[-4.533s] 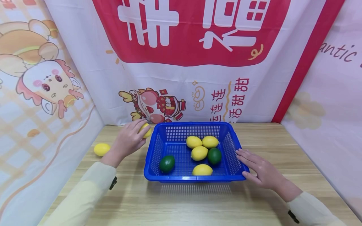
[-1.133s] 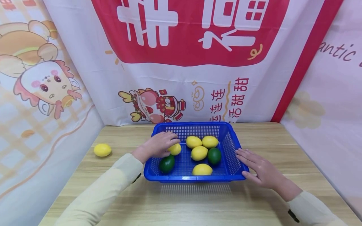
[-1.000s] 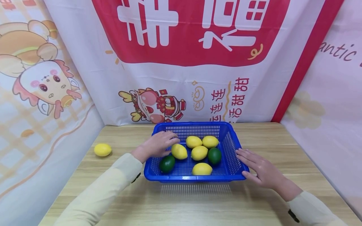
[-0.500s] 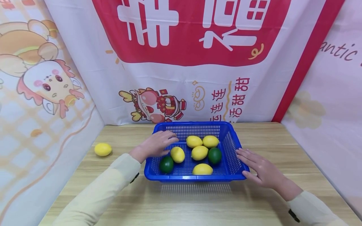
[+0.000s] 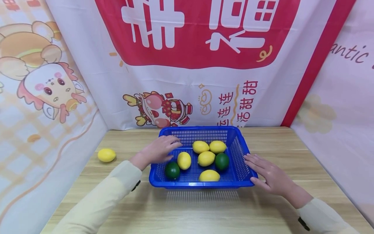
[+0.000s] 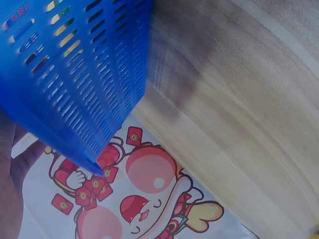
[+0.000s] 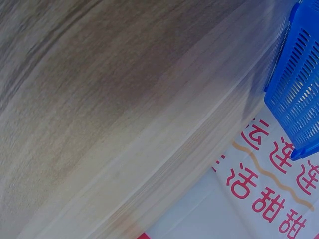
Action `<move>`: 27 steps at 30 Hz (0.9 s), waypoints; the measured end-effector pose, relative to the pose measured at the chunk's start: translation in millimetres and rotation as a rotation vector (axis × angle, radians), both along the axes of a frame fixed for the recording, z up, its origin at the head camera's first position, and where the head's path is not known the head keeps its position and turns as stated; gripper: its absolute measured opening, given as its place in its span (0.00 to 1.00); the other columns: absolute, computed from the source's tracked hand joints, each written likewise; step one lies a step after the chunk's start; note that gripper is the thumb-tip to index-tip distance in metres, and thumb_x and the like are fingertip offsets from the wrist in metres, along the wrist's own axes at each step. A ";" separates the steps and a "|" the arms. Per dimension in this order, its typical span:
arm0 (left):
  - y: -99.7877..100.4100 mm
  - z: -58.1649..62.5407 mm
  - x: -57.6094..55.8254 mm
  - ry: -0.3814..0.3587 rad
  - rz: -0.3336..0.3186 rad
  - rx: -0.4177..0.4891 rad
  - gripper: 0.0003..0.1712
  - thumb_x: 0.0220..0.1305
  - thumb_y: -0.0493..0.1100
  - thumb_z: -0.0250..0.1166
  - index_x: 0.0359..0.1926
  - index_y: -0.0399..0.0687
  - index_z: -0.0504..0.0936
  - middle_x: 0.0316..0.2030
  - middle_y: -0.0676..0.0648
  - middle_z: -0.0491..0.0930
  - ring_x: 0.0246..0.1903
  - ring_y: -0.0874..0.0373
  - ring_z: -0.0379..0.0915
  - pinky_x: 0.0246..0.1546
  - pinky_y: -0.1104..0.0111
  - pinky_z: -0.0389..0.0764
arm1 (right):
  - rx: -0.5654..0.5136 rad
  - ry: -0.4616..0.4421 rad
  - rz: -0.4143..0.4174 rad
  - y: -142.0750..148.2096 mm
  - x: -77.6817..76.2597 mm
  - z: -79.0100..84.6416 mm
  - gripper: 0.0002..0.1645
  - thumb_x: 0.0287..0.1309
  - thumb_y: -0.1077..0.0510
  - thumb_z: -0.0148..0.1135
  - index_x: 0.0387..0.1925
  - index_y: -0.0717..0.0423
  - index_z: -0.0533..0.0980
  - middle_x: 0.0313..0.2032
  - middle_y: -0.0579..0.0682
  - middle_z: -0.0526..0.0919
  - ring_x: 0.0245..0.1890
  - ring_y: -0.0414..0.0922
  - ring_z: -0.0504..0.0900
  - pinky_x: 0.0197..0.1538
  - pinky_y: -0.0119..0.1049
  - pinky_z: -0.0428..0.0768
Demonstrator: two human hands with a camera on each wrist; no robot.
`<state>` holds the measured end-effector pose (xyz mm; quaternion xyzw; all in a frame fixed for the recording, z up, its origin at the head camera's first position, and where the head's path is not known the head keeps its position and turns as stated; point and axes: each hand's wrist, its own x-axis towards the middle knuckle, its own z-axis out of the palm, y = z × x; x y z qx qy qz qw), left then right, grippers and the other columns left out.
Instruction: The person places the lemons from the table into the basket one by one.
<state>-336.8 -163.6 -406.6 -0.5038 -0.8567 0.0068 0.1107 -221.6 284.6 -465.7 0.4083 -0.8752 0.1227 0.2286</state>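
Note:
A blue plastic basket (image 5: pixel 191 184) with slotted walls stands on the table. Inside, toward its left end, a yellow lemon (image 5: pixel 184 161) sits beside a glossy dark green fruit (image 5: pixel 172 170). My left hand (image 5: pixel 157 150) is over the basket's left rim, fingers spread and holding nothing, just up and left of that lemon. In the left wrist view, part of this hand (image 6: pixel 9 184) shows at the edge beside the basket wall. My right hand (image 5: pixel 270 174) rests with extended fingers against the basket's right rim. The right wrist view shows the basket wall (image 7: pixel 299 84) but no fingers.
Several more lemons (image 5: pixel 206 158) and another dark green fruit (image 5: pixel 221 161) lie in the basket's middle and right. One lemon (image 5: pixel 106 155) lies on the wooden table (image 5: pixel 204 214) left of the basket. Printed cloth (image 5: pixel 187 97) hangs behind and on both sides.
My left hand carried a lemon from the table's left into the basket and let it go. That lemon rolled and settled; the hand has since drawn back slightly left. The right hand stayed put.

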 end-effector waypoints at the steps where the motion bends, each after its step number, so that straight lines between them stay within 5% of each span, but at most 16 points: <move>1: -1.1 1.1 0.4 0.004 0.005 0.004 0.29 0.58 0.46 0.72 0.59 0.47 0.75 0.58 0.41 0.75 0.59 0.47 0.69 0.60 0.52 0.71 | -0.001 -0.003 -0.001 0.1 -0.1 -0.1 0.33 0.62 0.46 0.60 0.62 0.62 0.72 0.65 0.56 0.71 0.66 0.53 0.67 0.71 0.29 0.50; 18: -31.9 23.1 9.2 0.092 0.051 0.089 0.30 0.54 0.43 0.74 0.58 0.42 0.77 0.56 0.38 0.76 0.57 0.44 0.72 0.56 0.52 0.75 | -0.020 0.029 0.026 0.0 -0.8 -0.7 0.33 0.67 0.43 0.54 0.61 0.64 0.73 0.64 0.57 0.71 0.65 0.56 0.68 0.71 0.31 0.51; 27: -56.8 24.8 8.5 0.133 0.041 0.170 0.32 0.50 0.41 0.77 0.56 0.40 0.77 0.54 0.39 0.78 0.54 0.44 0.73 0.53 0.51 0.78 | -0.006 0.003 0.007 0.5 0.4 -0.5 0.32 0.63 0.47 0.59 0.62 0.63 0.73 0.65 0.56 0.71 0.65 0.55 0.68 0.71 0.29 0.50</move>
